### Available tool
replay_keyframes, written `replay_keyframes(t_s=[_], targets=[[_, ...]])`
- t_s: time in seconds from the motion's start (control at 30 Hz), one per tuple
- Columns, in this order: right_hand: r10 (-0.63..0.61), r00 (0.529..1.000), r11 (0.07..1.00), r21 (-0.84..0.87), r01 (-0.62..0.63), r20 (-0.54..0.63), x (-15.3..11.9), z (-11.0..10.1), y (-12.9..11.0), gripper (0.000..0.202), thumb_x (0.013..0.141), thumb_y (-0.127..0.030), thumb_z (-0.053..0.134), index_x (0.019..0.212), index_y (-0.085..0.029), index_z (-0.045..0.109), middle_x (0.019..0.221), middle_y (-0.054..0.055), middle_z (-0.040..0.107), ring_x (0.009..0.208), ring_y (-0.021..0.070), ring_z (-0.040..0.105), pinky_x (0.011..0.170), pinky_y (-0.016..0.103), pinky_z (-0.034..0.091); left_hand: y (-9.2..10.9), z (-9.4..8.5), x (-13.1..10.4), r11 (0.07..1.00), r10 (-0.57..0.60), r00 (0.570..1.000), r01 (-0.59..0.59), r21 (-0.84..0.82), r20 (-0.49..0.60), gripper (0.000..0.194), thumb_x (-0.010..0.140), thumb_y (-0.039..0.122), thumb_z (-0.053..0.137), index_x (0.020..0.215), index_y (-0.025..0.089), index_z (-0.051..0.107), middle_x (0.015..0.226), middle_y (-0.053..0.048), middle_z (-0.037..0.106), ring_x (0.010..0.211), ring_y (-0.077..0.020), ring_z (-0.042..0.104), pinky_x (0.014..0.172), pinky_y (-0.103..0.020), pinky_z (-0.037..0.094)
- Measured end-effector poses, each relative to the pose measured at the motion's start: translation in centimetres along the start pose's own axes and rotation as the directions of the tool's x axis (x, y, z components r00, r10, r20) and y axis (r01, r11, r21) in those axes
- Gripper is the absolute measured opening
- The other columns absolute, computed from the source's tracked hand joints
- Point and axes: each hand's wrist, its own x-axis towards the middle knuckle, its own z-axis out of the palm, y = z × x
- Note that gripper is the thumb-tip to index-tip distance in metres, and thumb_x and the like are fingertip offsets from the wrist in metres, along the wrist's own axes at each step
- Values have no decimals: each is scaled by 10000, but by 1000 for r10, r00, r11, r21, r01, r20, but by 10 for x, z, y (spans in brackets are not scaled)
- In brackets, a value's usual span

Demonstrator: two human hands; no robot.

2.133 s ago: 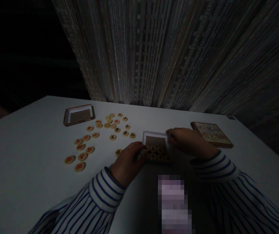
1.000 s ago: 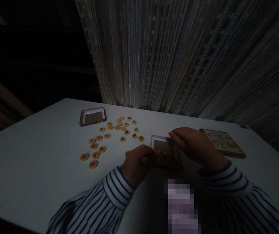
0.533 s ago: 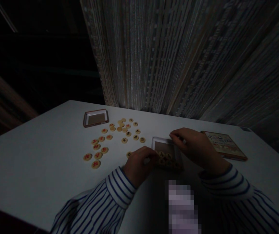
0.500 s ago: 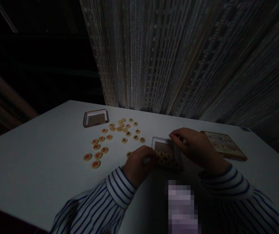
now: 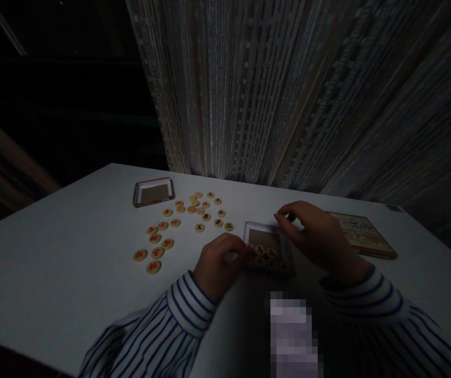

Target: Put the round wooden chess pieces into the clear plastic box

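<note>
Left hand: In the head view, the left hand [image 5: 220, 262] bends over the left side of the open box [image 5: 262, 239], with thumb and finger tips close together. The tips are by the round pieces in the box [image 5: 260, 249] — I cannot tell if they pinch one.
Right hand: The right hand [image 5: 314, 231] is curled over the far right corner of the open box, thumb tip near the finger tips. It is too dark to tell if it holds anything.
Why like this: The open box lies flat with its open side up, likely so the pieces can sit in it without rolling. It is between the two hands, perhaps because both can get to it easily there.
Box: It has pale sides and a brown bottom. The pieces in the box sit near its front edge, with bare bottom behind them.
Loose pieces: The loose pieces [image 5: 157, 252] lie on the white surface [image 5: 71, 273], left of the open box. They are round and tan — some have red signs, some black, and some show plain tops.
Around: A tray [image 5: 153, 193] lies far left, and a flat picture box [image 5: 369, 236] is on the right.
</note>
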Motion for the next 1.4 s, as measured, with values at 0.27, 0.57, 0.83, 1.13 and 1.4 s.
replay_keyframes(t_s=[0.27, 0.57, 0.83, 1.13, 1.4], targets=[[-9, 999, 1000, -1, 9, -32, 1, -1, -1, 202, 872, -244, 418, 865, -142, 592, 781, 75, 651, 718, 177, 602, 634, 287, 447, 3, 1, -3, 985, -106, 990, 92, 149, 95, 194, 808, 221, 501, 658, 173, 615, 611, -21, 635, 613, -135, 585, 590, -250, 450], [30, 999, 999, -23, -30, -15, 1, -1, -3, 180, 850, -275, 444, 801, -166, 578, 693, 41, 628, 615, 154, 580, 570, 274, 429, 3, 2, -5, 997, -15, 995, 8, 75, 96, 98, 756, 158, 561, 844, 167, 604, 751, -39, 663, 688, -147, 608, 644, -280, 487], [-26, 997, 998, -62, 22, -72, 1, 1, -1, 198, 849, -259, 444, 922, -144, 588, 772, 70, 658, 671, 177, 601, 619, 306, 444, 4, 2, -3, 998, 40, 999, -41, 50, 15, 255, 710, 134, 605, 951, 190, 546, 845, -42, 618, 736, -144, 579, 657, -289, 498], [-15, 998, 999, -39, 13, -53, 1, -1, -1, 243, 853, -277, 448, 993, -123, 574, 838, 97, 651, 745, 198, 595, 659, 327, 439, 1, -3, 0, 996, 54, 986, -41, 82, -160, 292, 736, 166, 584, 1024, 188, 538, 1042, -99, 602, 846, -166, 590, 681, -295, 508], [-10, 999, 1000, -17, 9, -54, 1, -3, -4, 246, 857, -287, 444, 1011, -142, 569, 869, 95, 648, 781, 204, 591, 677, 335, 432, -4, -29, 9, 974, -220, 820, 212, -77, -528, 220, 760, 253, 580, 962, 167, 597, 910, -50, 641, 778, -140, 604, 706, -264, 495]])
